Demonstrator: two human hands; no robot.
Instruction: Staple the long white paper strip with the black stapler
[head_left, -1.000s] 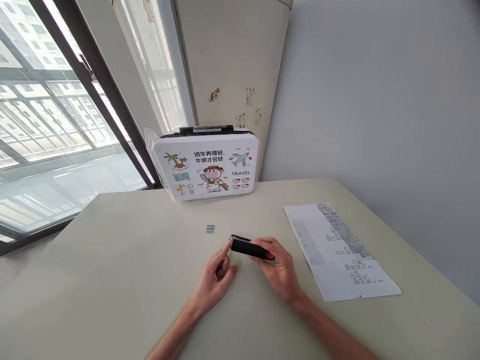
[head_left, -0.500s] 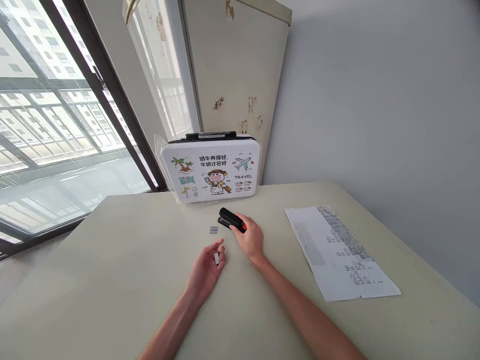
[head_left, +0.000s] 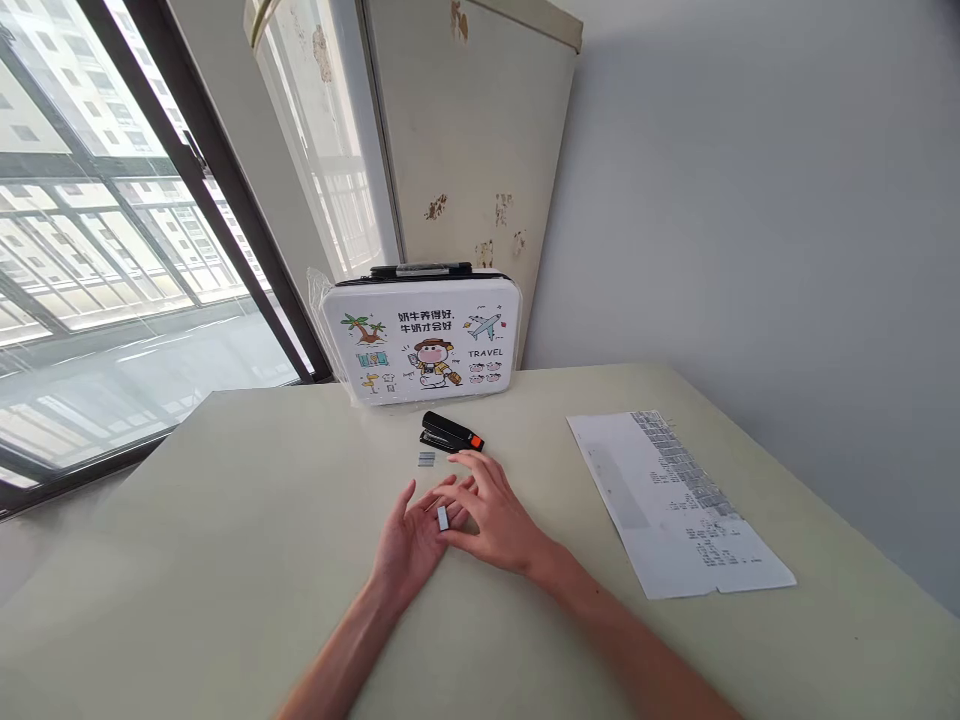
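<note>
My left hand (head_left: 409, 540) lies palm up with its fingers loosely spread, and a small strip of staples (head_left: 442, 518) rests on it. Over those fingers reaches my right hand (head_left: 499, 515), its thumb and fingers apart around the strip; whether they touch it I cannot tell. Just beyond the hands, a black stapler (head_left: 450, 432) with an orange-red part at its rear lies on the table. Beside its front end are a few more grey staple strips (head_left: 426, 459).
A white cartoon-printed suitcase (head_left: 427, 345) in clear plastic stands at the table's far edge. On the right lies a printed sheet of paper (head_left: 622, 480). Behind are a worn cabinet (head_left: 480, 130) and a grey wall; a window is on the left.
My right hand has let go of the stapler, now lying on the table, and has come to my left hand. My left fingers have uncurled around the staple strip.
</note>
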